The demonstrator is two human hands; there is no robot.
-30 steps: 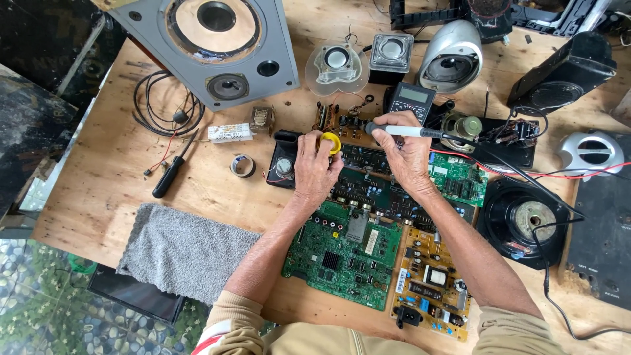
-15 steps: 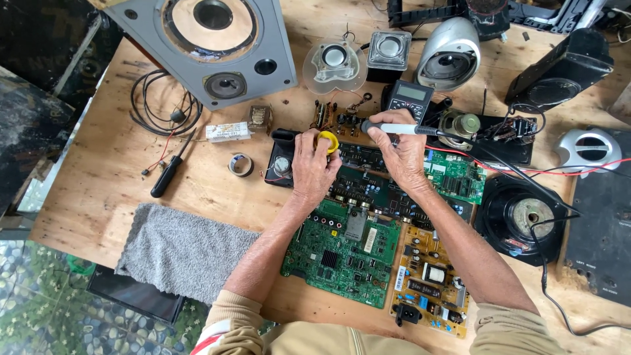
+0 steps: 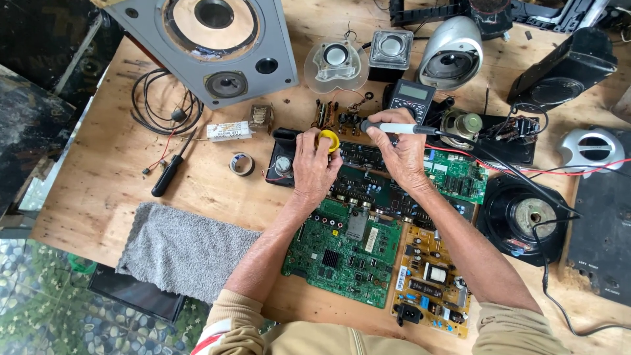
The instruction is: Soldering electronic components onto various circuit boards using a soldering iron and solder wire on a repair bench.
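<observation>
The left hand [image 3: 314, 164] holds a small yellow spool [image 3: 329, 139]; the right hand [image 3: 401, 152] grips a soldering iron [image 3: 393, 128] over a dark circuit board [image 3: 358, 177], mid-tabletop [image 3: 98, 177].

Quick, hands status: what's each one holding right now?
Left hand: closed on a small yellow object.
Right hand: gripping a soldering iron.

The iron's [image 3: 394, 128] tip is hidden behind the left hand [image 3: 314, 164], so any contact with the board [image 3: 368, 177] cannot be told. The big speaker [image 3: 210, 46] is cut off at the top edge; board parts are too small to make out.
</observation>
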